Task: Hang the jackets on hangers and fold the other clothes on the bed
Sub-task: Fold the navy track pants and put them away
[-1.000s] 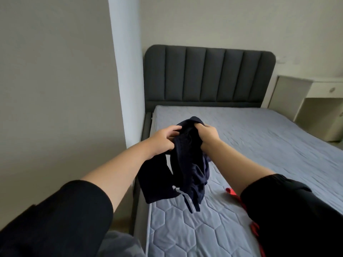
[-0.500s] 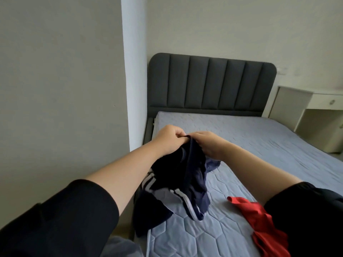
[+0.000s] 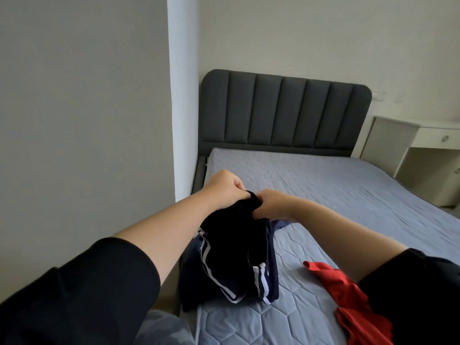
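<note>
Navy garment [image 3: 234, 257]: soft dark fabric with paired white stripes, bunched so its type is unclear. It hangs over the near left edge of the hexagon-quilted blue-grey mattress [image 3: 336, 195]. Left hand [image 3: 224, 188] and right hand [image 3: 271, 205] pinch its top edge with curled fingers. Crumpled red garment [image 3: 348, 295] lies to the right, partly hidden by a black sleeve [image 3: 410, 295].

Navy shorts [image 3: 231, 265] with white stripes, red garment [image 3: 348, 297], grey-blue mattress [image 3: 336, 195], possibly charcoal headboard [image 3: 283, 110]
</note>
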The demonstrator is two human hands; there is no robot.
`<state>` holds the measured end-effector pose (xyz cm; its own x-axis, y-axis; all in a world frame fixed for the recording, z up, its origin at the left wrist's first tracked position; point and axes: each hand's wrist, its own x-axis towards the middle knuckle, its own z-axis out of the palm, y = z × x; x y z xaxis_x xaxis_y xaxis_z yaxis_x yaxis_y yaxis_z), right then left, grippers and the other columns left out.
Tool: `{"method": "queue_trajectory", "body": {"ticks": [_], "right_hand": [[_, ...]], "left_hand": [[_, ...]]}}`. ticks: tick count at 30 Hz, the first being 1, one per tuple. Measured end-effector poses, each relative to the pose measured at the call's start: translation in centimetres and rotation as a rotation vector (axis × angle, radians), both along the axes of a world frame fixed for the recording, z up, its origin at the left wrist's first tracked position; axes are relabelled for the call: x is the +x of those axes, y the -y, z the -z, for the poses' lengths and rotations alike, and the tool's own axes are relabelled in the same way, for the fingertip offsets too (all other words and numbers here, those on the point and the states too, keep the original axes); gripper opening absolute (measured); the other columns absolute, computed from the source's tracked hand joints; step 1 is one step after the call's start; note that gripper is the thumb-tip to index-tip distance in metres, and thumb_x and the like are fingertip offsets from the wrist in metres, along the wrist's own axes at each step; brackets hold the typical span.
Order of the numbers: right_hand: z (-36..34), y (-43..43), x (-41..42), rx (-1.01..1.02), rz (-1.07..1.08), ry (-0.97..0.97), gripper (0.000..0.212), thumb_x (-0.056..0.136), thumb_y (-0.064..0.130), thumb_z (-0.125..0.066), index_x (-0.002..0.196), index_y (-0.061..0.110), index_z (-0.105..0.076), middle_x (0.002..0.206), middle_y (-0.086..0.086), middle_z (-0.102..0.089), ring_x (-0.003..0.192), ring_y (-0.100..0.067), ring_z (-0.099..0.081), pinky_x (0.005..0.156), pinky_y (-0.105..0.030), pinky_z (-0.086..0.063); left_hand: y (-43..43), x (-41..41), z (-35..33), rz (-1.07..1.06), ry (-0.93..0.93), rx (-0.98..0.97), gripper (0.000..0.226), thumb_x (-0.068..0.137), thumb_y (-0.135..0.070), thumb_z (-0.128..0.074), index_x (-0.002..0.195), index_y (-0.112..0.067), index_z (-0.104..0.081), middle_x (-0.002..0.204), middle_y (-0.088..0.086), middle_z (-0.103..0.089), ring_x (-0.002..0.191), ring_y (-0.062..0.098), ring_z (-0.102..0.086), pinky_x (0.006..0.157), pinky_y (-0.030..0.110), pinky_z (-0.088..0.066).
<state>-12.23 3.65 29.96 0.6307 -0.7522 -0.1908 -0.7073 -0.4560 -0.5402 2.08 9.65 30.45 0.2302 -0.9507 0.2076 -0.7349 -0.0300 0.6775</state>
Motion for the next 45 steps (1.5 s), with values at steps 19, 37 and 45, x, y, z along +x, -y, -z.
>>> {"method": "queue_trajectory", "body": {"ticks": [19, 37, 45], "right_hand": [[-8.2, 1.1, 2.8, -0.319, 0.369, 0.571, 0.029, 0.079, 0.000, -0.049, 0.080, 0.014, -0.074, 0.077, -0.003, -0.066, 0.077, -0.017, -0.059, 0.065, -0.022, -0.044], [-23.9, -8.1, 15.4, -0.616, 0.093, 0.629, 0.028, 0.074, -0.006, -0.046, 0.090, 0.001, -0.068, 0.070, -0.010, -0.057, 0.064, -0.027, -0.052, 0.055, -0.024, -0.038], [-26.6, -14.6, 24.4, -0.628, -0.047, 0.667, 0.026, 0.078, -0.003, -0.046, 0.090, 0.012, -0.064, 0.080, -0.007, -0.058, 0.068, -0.027, -0.052, 0.060, -0.028, -0.041]], "left_hand": [[0.2, 0.0, -3.4, 0.104, 0.061, 0.113, 0.028, 0.091, -0.018, -0.051, 0.064, -0.016, -0.051, 0.071, 0.002, -0.056, 0.072, 0.020, -0.053, 0.057, 0.022, -0.038], [-12.5, 14.3, -24.5, -0.736, -0.051, -0.736, 0.034, 0.079, 0.001, -0.045, 0.094, -0.015, -0.071, 0.092, 0.002, -0.068, 0.086, 0.024, -0.059, 0.075, 0.026, -0.047], [-24.7, 22.5, -27.4, -0.917, 0.431, -0.695, 0.025, 0.082, -0.002, -0.059, 0.096, -0.017, -0.072, 0.097, 0.003, -0.071, 0.092, 0.023, -0.063, 0.079, 0.028, -0.048]]}}
